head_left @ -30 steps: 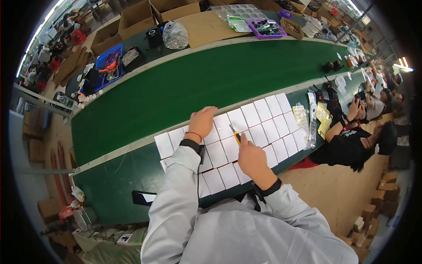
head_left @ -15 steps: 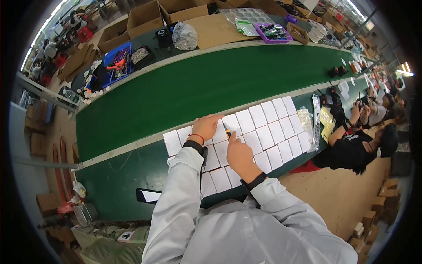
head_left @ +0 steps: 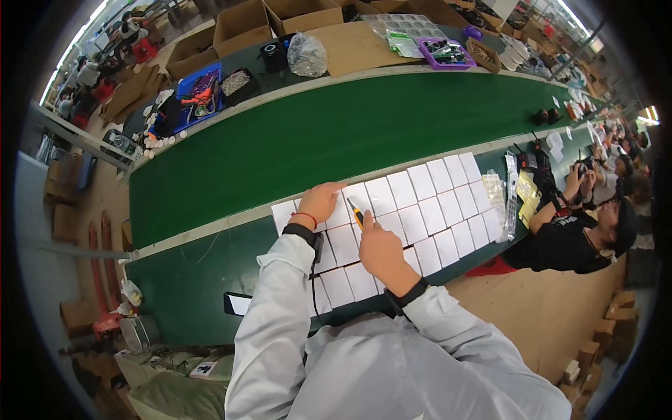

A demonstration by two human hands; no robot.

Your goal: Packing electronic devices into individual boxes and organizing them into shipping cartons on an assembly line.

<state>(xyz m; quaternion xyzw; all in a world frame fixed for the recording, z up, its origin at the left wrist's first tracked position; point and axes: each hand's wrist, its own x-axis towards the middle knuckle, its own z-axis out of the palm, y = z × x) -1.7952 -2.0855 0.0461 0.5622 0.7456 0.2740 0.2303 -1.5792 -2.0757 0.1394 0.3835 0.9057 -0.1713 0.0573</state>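
Note:
Rows of white flat boxes (head_left: 427, 183) lie edge to edge in front of me. My left hand (head_left: 319, 203) rests palm down on the back row, its fingers stretched out to the right and holding nothing. A slim yellow-and-black utility knife (head_left: 358, 216) is gripped in my right hand (head_left: 382, 250), which is closed around its handle. The pale tip of the knife points away from me, at a seam between back-row boxes just right of my left fingertips. Whether the tip touches them I cannot tell.
Beyond the boxes runs a green belt (head_left: 245, 147). A phone (head_left: 238, 304) lies left of my left forearm. Plastic packs (head_left: 526, 196) and black devices (head_left: 535, 164) sit right of the boxes, near a seated person (head_left: 574, 238). Cartons (head_left: 241, 26) and a purple tray (head_left: 445, 53) stand across the belt.
Both hands have shifted left along the back row of boxes, the knife tip with them. The whole view has moved slightly.

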